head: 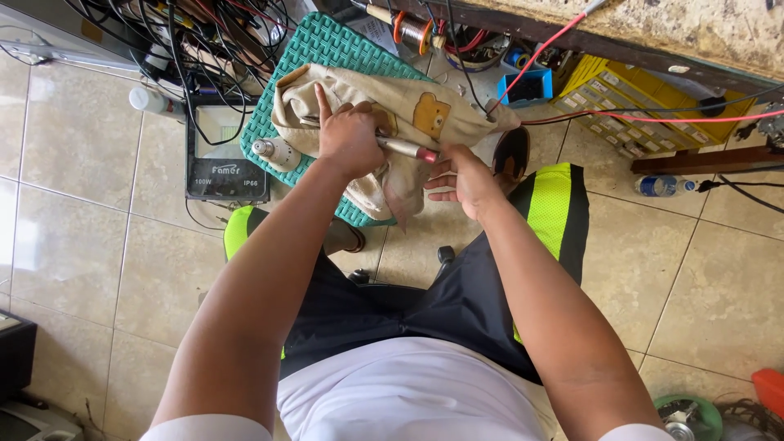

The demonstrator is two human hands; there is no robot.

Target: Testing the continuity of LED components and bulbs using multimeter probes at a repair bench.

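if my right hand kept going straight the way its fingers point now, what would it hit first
Most likely the red-tipped silver pen-shaped tool held in your left hand. The right hand points up-left, its fingertips already at that red end, with the beige bear-print cloth just behind; depth is hard to judge.

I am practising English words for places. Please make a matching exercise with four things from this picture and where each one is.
Things:
1. beige cloth
2. flat black lamp
3. plastic water bottle
4. red-tipped tool

Places:
A. in the left hand
B. on the floor tiles at the right
C. draped over the green woven stool
D. on the floor, left of the stool

Pairs: 1-C, 2-D, 3-B, 4-A
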